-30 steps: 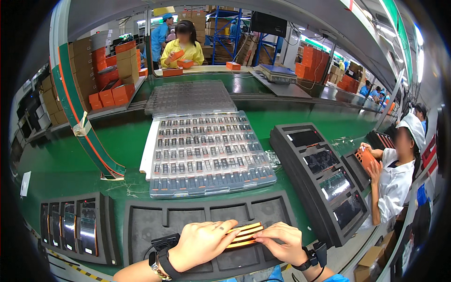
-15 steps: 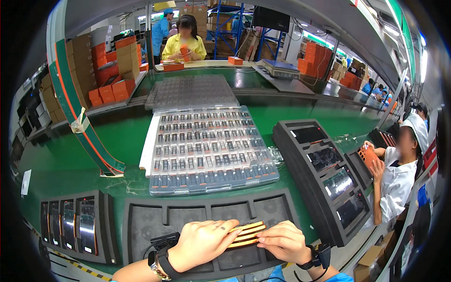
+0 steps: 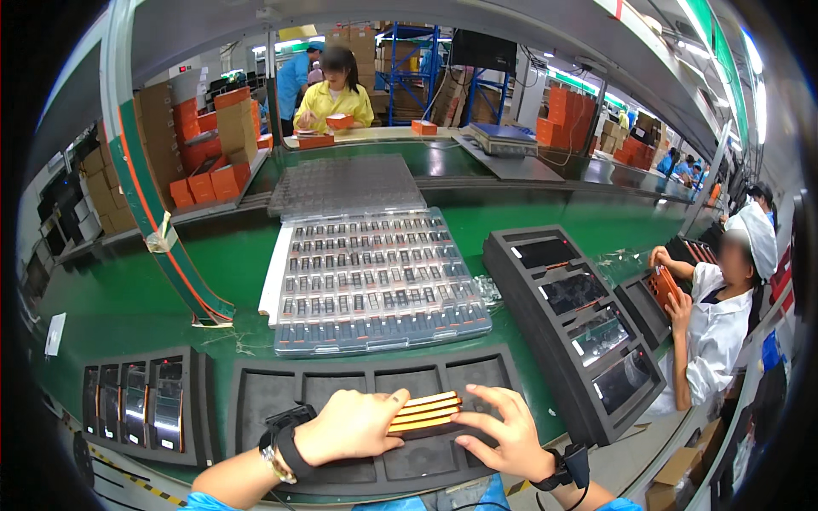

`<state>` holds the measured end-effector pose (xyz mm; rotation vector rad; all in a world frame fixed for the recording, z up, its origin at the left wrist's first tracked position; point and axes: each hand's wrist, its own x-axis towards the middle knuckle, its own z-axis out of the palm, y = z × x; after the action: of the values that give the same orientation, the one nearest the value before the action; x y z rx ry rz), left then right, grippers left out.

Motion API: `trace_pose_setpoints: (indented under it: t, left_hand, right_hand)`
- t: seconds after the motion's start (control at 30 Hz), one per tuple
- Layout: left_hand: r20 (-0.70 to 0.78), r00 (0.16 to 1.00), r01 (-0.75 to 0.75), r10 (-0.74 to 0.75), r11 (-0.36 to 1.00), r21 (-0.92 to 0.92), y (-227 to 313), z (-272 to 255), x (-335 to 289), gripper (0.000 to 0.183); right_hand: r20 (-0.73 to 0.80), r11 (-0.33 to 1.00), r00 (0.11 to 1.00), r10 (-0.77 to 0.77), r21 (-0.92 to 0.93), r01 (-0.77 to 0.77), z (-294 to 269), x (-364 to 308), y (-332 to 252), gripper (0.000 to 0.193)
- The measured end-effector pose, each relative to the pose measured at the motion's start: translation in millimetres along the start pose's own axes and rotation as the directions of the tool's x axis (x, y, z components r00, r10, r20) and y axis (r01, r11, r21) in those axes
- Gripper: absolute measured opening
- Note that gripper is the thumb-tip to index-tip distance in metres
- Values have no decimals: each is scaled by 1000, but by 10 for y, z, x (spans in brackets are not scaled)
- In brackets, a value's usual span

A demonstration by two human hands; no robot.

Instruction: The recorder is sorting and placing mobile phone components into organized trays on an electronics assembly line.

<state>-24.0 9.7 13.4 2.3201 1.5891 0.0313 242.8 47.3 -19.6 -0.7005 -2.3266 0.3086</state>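
A small stack of several orange-edged phones is held level over a black foam tray with moulded compartments. My left hand is closed around the stack's left end. At its right end is my right hand, with fingers spread; one fingertip is at the stack's edge, and I cannot tell whether it touches. Behind the foam tray lies a clear plastic tray with rows of small dark parts.
A foam tray of dark-screened phones stands at right; another foam tray with phones lies at left. A green-and-orange post rises at left. A co-worker in white holds an orange phone. Across the bench, a person in yellow handles boxes.
My right hand has let go of the stack's right end and spread its fingers. My left hand and the stack have shifted slightly left. The whole view has shifted a little.
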Motion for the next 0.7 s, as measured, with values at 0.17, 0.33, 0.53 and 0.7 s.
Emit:
trace_pose_setpoints:
  t: [0.17, 0.33, 0.53, 0.7]
  left_hand:
    - [19, 996, 88, -86, 968, -233, -285, -126, 132, 73]
    - [88, 953, 245, -290, 565, -788, -45, -45, 136, 67]
    - [248, 899, 184, -362, -203, -962, 145, 113, -27, 49]
    - [185, 853, 64, -489, -253, -965, 265, 213, -114, 39]
  right_hand:
    - [33, 789, 897, 441, 463, -404, 135, -57, -210, 46]
    - [161, 221, 715, 681, 885, -410, 567, 73, -304, 68]
    - [87, 126, 736, 671, 965, -229, 603, 283, -684, 77]
    - [297, -217, 659, 690, 955, -203, 750, 270, -685, 38]
